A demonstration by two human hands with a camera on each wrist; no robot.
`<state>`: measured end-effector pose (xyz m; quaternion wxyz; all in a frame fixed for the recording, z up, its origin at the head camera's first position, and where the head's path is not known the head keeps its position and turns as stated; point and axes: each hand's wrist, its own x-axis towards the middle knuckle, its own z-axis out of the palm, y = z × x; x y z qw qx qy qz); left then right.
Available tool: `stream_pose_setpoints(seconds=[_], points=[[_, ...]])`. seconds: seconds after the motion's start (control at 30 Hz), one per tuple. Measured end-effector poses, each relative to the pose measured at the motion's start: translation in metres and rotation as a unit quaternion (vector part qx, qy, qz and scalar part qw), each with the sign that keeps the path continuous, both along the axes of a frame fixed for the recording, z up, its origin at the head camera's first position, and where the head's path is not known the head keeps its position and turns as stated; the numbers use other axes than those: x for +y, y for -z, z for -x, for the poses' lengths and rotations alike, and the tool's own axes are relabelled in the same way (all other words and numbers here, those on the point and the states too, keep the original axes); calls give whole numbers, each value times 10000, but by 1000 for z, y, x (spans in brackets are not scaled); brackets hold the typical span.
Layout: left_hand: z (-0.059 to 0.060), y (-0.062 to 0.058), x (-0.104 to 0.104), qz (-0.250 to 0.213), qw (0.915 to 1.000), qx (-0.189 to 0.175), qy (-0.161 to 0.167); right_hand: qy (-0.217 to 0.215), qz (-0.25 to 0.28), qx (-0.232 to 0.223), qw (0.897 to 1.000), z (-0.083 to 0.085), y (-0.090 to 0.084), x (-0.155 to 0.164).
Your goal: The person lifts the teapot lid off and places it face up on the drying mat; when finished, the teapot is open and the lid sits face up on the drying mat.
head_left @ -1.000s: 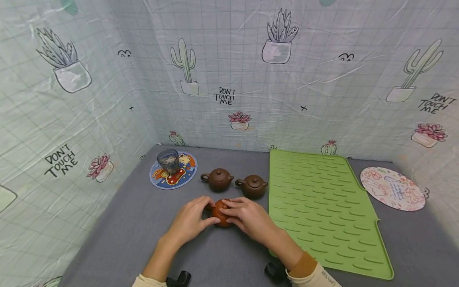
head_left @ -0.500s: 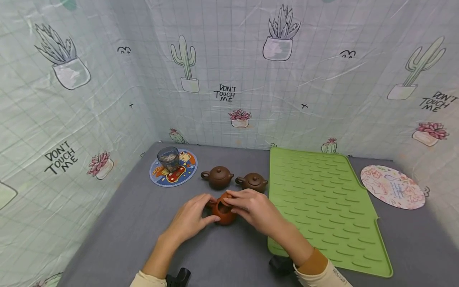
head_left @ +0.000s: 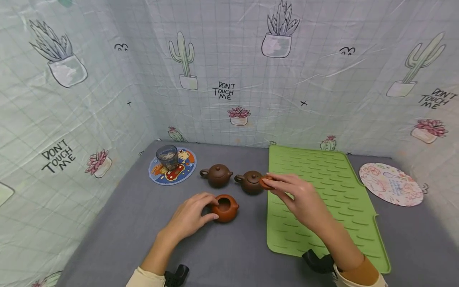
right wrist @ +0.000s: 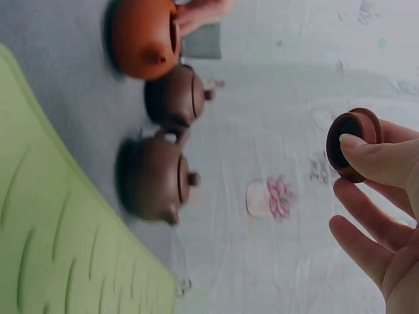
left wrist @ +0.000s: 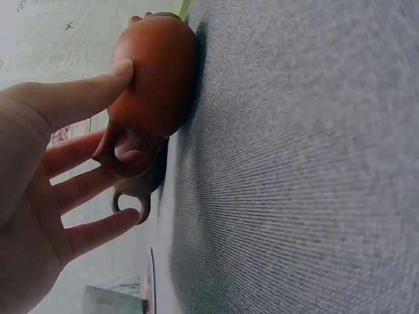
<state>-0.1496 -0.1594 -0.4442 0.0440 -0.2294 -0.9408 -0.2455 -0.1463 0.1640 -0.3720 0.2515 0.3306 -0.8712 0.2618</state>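
Observation:
An orange-brown clay teapot [head_left: 226, 211] stands lidless on the grey cloth, its round mouth facing up and its spout to the right. My left hand [head_left: 191, 213] grips it from the handle side; in the left wrist view the thumb [left wrist: 121, 72] presses its body, the other fingers behind the handle. My right hand [head_left: 295, 195] pinches the teapot's lid [head_left: 266, 183] in the air, over the left edge of the green mat. In the right wrist view the lid [right wrist: 353, 144] is turned on edge, the thumb against its hollow underside.
Two dark brown lidded teapots, one [head_left: 216, 175] to the left and one [head_left: 250, 182] beside the held lid, stand behind. A dark glass [head_left: 167, 158] sits on a blue round mat [head_left: 163, 180]. The green mat [head_left: 322, 207] lies right, a pink floral oval mat [head_left: 391, 184] farther right.
My right hand has lifted the lid off the orange-brown teapot and carried it right and up. My left hand stays at the teapot, whose mouth now shows.

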Motion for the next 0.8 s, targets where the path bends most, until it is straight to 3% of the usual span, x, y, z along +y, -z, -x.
stream_pose_setpoints(seconds=[0.23, 0.43, 0.63, 0.8], points=[[3, -1, 0, 69, 10000, 19, 16, 351, -242, -17, 9991, -10, 1, 21], [6, -3, -2, 93, 9999, 45, -23, 330, -462, -268, 9980, -16, 11, 32], [8, -6, -2, 175, 9998, 87, 57, 615, -478, -951, 9924, -24, 25, 39], [6, -3, -1, 144, 9999, -16, 17, 581, -308, -1462, 9871, -30, 37, 43]])
